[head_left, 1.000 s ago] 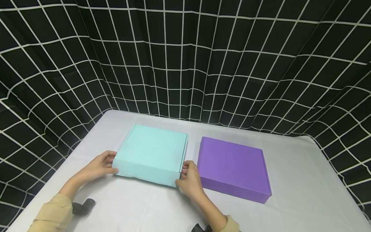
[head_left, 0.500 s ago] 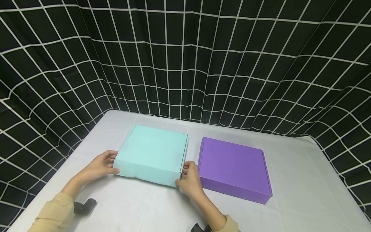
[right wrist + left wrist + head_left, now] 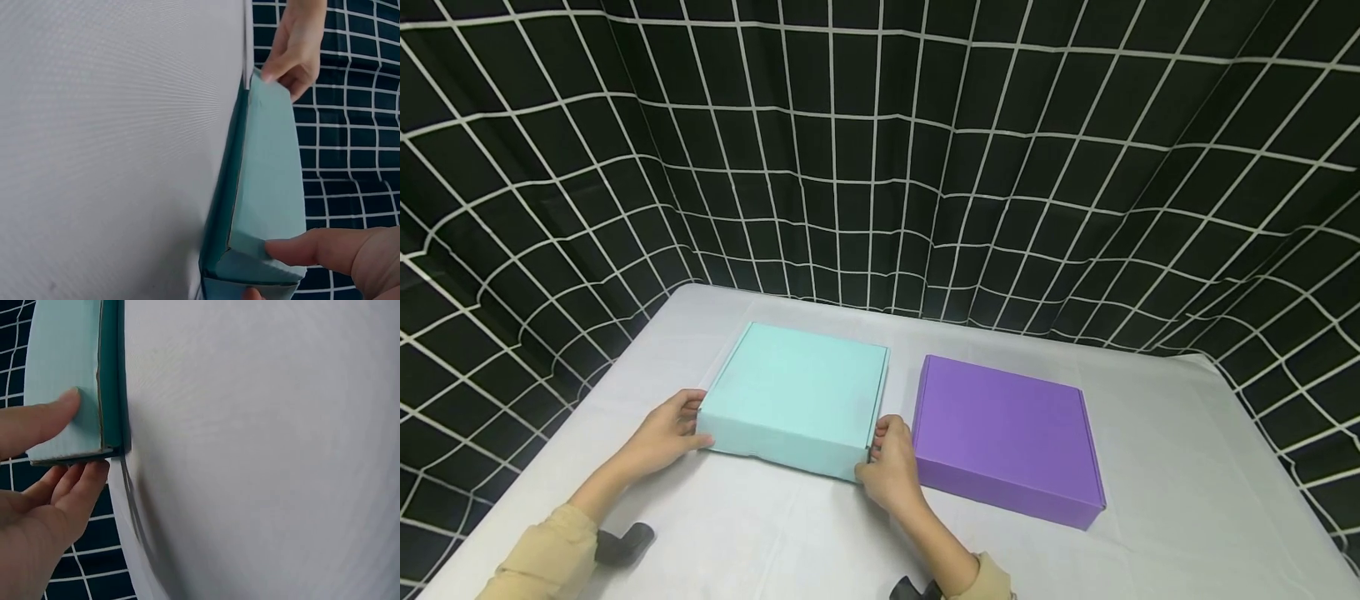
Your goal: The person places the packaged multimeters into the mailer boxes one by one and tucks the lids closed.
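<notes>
A turquoise cardboard box (image 3: 797, 383) lies with its lid down on the white table, left of the middle in the head view. At its front left corner my left hand (image 3: 664, 435) has the thumb on the front flap (image 3: 62, 362) and the fingers against the left side. My right hand (image 3: 892, 468) grips the front right corner likewise, thumb on the front and fingers curled at the side. Both wrist views show the flap's lower edge standing a little out from a darker teal wall (image 3: 226, 181) beneath. The box's inside is hidden.
A shut purple cardboard box (image 3: 1007, 437) lies just right of my right hand. Black cloth with a white grid (image 3: 880, 150) hangs behind and beside the white-covered table (image 3: 760, 533). A black wrist mount (image 3: 625, 546) sticks out near the left sleeve.
The front flap's lower edge has moved slightly inward, toward the box. My left hand has shifted a little to the right with it; the right hand has barely moved.
</notes>
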